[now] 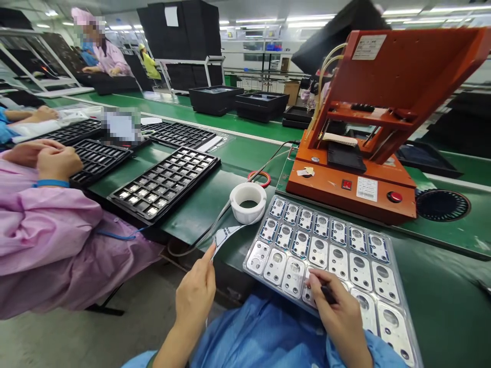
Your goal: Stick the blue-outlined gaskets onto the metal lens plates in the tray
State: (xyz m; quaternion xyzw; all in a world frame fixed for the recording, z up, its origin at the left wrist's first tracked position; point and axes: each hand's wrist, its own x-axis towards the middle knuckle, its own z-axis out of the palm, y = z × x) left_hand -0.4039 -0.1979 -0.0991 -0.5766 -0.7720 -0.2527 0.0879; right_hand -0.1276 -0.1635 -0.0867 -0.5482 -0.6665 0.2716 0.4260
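Observation:
My left hand [196, 286] pinches the free end of a white backing strip [226, 235] with dark-blue outlined pieces on it. That strip runs up to a white roll [248, 200] standing on the bench. On the right, my right hand [335, 306] is closed over the lower part of a clear plastic tray [251, 255], its fingertips at one of the silvery metal plates [294, 276]. Something dark shows between its fingers, too hidden to name. Plates in the upper rows carry blue-edged outlines; several lower ones look plain.
An orange press machine [353, 184] with a raised top stands behind the tray. A red-rimmed tape ring [259, 179] lies near the roll. Left of it is a black compartment tray [164, 184] of small metal parts. A co-worker in a pink sleeve [49, 220] sits close on the left.

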